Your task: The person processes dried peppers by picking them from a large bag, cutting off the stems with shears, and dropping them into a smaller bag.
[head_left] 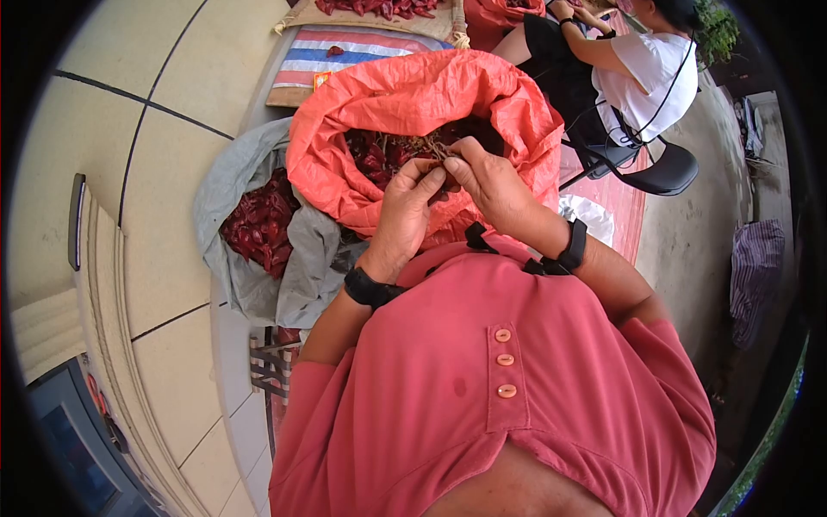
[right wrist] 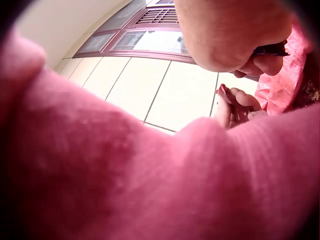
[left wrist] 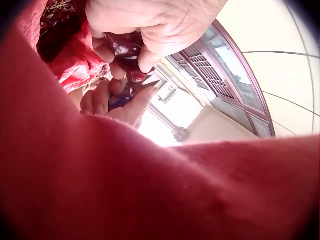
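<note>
Over the mouth of an orange-red sack (head_left: 405,82), both hands meet at the fingertips. My left hand (head_left: 401,209) (left wrist: 160,22) pinches a glossy dark red dried pepper (left wrist: 125,50) between thumb and fingers. Just beside it, my right hand (head_left: 500,188) (right wrist: 237,32) has its fingers curled round a small dark, bluish object (right wrist: 272,49); what it is I cannot tell. Thin brown stems (head_left: 418,145) lie about the fingertips in the head view. Dark red peppers (head_left: 370,159) fill the sack below, partly hidden by the hands.
A grey sack (head_left: 239,177) of red peppers (head_left: 261,226) stands to the left. Beyond the orange-red sack are a striped sheet (head_left: 301,56) and more peppers (head_left: 379,7). Another person (head_left: 642,77) sits at the upper right near a black chair (head_left: 668,172).
</note>
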### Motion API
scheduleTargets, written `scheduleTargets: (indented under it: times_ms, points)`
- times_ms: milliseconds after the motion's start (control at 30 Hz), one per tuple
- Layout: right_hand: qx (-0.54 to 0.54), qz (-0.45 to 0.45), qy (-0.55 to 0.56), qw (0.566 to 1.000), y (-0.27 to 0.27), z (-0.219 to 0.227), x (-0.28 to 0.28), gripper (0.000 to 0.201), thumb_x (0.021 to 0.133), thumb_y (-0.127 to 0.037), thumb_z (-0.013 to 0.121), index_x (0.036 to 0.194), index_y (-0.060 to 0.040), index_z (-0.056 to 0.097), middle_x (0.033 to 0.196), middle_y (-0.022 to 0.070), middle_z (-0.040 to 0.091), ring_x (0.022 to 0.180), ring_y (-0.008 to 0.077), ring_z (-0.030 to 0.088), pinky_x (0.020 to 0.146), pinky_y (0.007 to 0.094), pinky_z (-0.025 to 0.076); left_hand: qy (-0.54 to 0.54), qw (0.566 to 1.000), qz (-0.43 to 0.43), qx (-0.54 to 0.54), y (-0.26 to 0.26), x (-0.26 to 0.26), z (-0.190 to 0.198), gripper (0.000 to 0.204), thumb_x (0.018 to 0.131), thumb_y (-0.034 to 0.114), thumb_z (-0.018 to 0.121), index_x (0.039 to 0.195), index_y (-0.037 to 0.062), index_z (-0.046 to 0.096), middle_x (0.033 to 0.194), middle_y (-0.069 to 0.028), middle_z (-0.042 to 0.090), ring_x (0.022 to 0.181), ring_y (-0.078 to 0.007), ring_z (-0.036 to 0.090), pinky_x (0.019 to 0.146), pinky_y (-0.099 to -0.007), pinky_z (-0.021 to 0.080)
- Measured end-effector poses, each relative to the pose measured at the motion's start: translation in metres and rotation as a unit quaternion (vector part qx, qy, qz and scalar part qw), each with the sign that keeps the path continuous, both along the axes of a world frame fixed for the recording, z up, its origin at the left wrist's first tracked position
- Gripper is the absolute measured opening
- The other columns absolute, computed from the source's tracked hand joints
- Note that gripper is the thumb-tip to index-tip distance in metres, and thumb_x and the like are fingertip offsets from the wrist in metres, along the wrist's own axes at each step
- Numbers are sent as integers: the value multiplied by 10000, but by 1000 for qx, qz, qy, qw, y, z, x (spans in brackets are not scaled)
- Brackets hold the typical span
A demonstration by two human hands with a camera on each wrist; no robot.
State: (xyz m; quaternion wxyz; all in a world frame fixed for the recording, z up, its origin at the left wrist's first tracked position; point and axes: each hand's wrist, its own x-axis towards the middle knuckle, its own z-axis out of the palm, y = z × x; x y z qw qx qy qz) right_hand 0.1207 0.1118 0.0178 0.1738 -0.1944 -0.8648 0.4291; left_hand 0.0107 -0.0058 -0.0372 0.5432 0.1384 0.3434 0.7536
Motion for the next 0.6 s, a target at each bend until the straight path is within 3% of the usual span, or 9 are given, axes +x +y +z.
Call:
scheduleTargets:
  times_ms: [33,167,267,300,333,433,467,533,600]
  points:
    - [-80,-17,27,996,1,-1,-1,271,995,-295,478,1059,-32,481,710,138,564,627,251,617,559,350,480,-6,1000,-4,-13,-3,-3,2,96,951,109,569,1045,90,574,1000,-9,630,923,-133,603,845,-293,469]
    - [-342,-75,-57,935,21,-8,9,341,997,-332,490,1142,-24,467,683,42,488,512,106,449,443,261,360,-3,999,20,-33,-21,-15,8,120,949,119,576,1057,67,574,997,-30,635,884,-157,623,808,-292,492]
    - [-452,-139,-64,879,22,-14,15,366,976,-317,543,1164,-16,453,676,-7,433,454,48,322,381,213,254,164,978,111,-68,-46,-38,7,164,936,109,597,1084,40,583,1003,-43,631,902,-149,617,808,-285,502]
    - [-399,-166,-75,898,22,-28,21,316,964,-276,569,1156,-41,477,668,-25,411,439,37,298,381,207,236,273,923,211,-172,-67,-60,4,157,935,103,599,1075,33,587,995,-31,630,892,-130,612,820,-264,492]
    - [-438,-148,-80,883,26,-35,26,284,964,-249,569,1151,-50,491,655,-36,405,430,32,290,374,205,223,296,902,255,-183,-82,-75,-4,172,930,115,611,1078,32,588,979,-20,630,885,-104,607,796,-234,478]
    - [-524,-108,-86,841,34,-53,38,209,964,-196,566,1127,-73,526,637,-58,397,411,22,275,359,202,194,268,855,314,-314,-131,-125,-29,201,913,146,637,1074,32,592,987,-21,638,879,-81,591,737,-215,453]
    - [-533,-105,-80,835,33,-58,41,193,964,-195,564,1114,-77,533,644,-58,401,411,21,275,358,204,192,283,831,331,-347,-147,-143,-45,263,906,134,639,1130,12,578,1042,-47,640,921,-121,597,779,-265,468]
    - [-555,-110,-73,821,30,-60,44,171,965,-192,560,1094,-82,544,653,-58,408,410,20,273,358,203,190,430,712,380,-403,-173,-173,-88,339,886,102,638,1190,-22,553,1082,-99,632,955,-196,596,833,-331,466]
    - [-578,-126,-70,803,27,-60,44,158,965,-189,558,1082,-83,549,659,-57,413,410,20,269,359,200,192,576,567,383,-446,-164,-165,-71,381,872,87,637,1221,-31,536,1099,-132,623,961,-242,589,856,-359,456]
